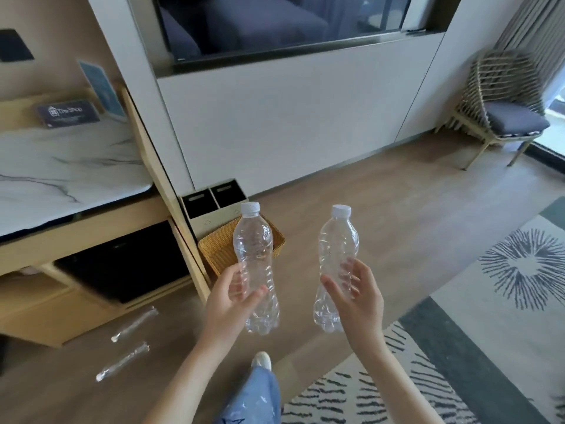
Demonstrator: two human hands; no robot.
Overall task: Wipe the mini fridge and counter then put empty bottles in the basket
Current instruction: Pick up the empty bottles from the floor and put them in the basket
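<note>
holding up two empty capped bottles, both upright: left bottle (253, 246) pinched low between thumb and curled fingers of the left hand (227, 304), right bottle (337, 240) likewise in the right hand (357, 296). behind the left bottle, one wicker basket (220, 249) on the wood floor (382, 209). further left, lying flat, two slim clear tubes (134, 324).

Hotel guest room, minibar corner.
On the left, a marble counter (61, 166) carries a printed card (68, 113) reading "The Shop", with a black mini fridge (122, 264) set in the wooden unit beneath and a two-compartment bin (214, 206) on the wood floor (367, 194) beside it. Far right, a woven chair (501, 99) with a grey cushion stands by a curtain (526, 19). A patterned rug (489, 316) lies near right, and a dark wall screen (275, 22) reflects a sofa.
</note>
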